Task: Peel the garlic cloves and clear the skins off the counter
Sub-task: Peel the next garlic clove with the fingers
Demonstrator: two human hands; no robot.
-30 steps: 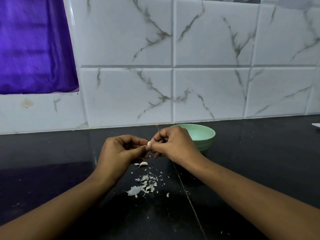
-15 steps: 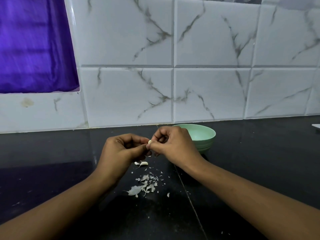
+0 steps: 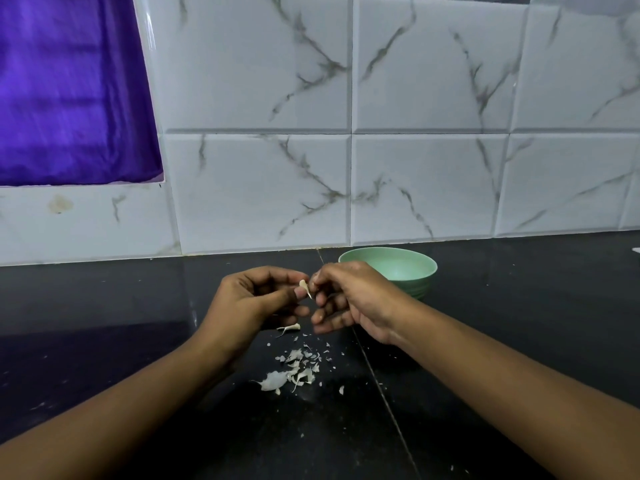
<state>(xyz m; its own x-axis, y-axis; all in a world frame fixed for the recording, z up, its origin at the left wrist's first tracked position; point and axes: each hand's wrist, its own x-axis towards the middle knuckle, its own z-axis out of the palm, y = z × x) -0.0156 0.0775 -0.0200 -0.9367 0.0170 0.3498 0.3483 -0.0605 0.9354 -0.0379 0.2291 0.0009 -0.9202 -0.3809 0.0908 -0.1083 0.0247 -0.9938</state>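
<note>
Above the skins [image 3: 294, 370], near the bowl [image 3: 420, 259] — left hand [image 3: 249, 303] and right hand [image 3: 353, 299] seemingly pinch one clove [image 3: 304, 287].

Kitchen — marble-look wall tiles [image 3: 429, 188], dark counter [image 3: 519, 306].

The scene is dim with a cool, bluish cast, and the source of the soft light cannot be told. The white grey-veined wall tiles [image 3: 429, 188] are the brightest area and evenly lit. The glossy black stone counter [image 3: 104, 341] carries a pale reflection of them and a faint violet sheen under the saturated purple cloth [image 3: 69, 91], whose folds look streaky. Focus is crisp at the centre: the small pale garlic clove [image 3: 304, 288] pinched between the left hand [image 3: 249, 303] and right hand [image 3: 356, 299], and the white papery skin flakes [image 3: 294, 370]. Grout lines bow towards the frame edges, and the forearms darken and soften in the bottom corners.
</note>
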